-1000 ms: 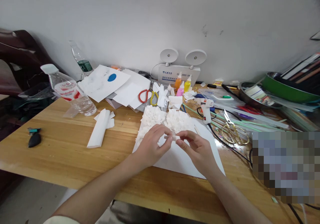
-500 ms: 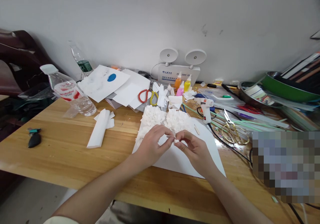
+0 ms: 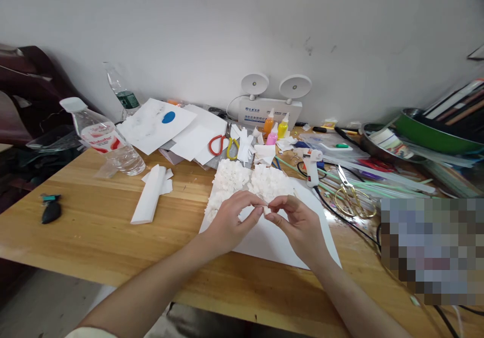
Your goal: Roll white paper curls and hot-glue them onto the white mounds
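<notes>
My left hand (image 3: 236,219) and my right hand (image 3: 293,222) meet over a white sheet of paper (image 3: 272,250). Between their fingertips they pinch a small white piece of paper (image 3: 266,210), mostly hidden by the fingers. Just beyond my hands, clumps of crumpled white paper (image 3: 230,177) cover the far and left parts of the sheet. A white hot glue gun (image 3: 312,166) stands past the sheet's right corner, its black cord trailing right. Gold-handled scissors (image 3: 353,199) lie to the right of it.
A water bottle (image 3: 108,139) and a folded white paper strip (image 3: 149,199) are on the left. Behind are red-handled scissors (image 3: 217,145), small paint bottles (image 3: 272,135) and a twin-lamp emergency light (image 3: 270,110). A green bowl (image 3: 434,134) and clutter crowd the right.
My fingers have shifted slightly around the small piece of paper. The things on the table stay where they were.
</notes>
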{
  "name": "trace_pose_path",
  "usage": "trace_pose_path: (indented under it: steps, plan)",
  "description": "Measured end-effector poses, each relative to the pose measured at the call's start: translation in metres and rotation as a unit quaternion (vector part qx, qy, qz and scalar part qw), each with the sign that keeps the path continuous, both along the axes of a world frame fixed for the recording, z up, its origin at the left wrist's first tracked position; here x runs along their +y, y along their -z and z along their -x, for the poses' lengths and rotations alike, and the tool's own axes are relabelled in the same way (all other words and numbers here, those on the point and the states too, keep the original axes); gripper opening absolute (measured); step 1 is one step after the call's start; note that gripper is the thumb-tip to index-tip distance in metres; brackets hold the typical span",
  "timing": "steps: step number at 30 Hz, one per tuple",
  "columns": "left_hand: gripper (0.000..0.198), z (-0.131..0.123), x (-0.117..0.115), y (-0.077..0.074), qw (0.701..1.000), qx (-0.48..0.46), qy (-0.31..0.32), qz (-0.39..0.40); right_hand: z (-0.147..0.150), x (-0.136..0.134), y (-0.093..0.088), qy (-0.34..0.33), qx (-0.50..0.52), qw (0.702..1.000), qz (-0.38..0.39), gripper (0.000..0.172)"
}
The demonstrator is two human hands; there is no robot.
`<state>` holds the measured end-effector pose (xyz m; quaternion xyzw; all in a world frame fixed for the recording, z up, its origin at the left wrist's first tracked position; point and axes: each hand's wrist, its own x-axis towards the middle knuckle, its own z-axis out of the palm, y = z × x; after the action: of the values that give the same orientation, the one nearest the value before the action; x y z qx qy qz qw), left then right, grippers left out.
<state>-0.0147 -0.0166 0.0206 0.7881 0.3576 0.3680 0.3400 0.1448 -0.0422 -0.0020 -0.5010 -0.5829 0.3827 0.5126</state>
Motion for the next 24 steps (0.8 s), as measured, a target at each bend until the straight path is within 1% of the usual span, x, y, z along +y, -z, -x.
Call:
trace_pose_path:
  steps: [4,15,20,24]
  plan:
    - [0.018,-0.0002,0.0001,0.0005,1.0,-0.003,0.006,-0.005,-0.0006,0.0008,0.0002,0.007,0.005,1.0,0.004,0.017]
    - [0.017,0.0004,0.0006,0.0021,0.999,-0.006,0.019,-0.025,-0.0028,0.0015,0.0018,0.026,-0.005,0.999,0.021,0.016]
    - [0.019,0.0,0.0002,0.0034,0.999,-0.014,0.012,-0.028,-0.0027,0.0014,0.0012,0.019,-0.009,1.0,0.008,0.019]
    - [0.026,0.0007,-0.0011,0.0049,1.0,0.003,-0.006,-0.02,-0.0027,0.0013,-0.0015,0.005,-0.022,1.0,0.015,0.017]
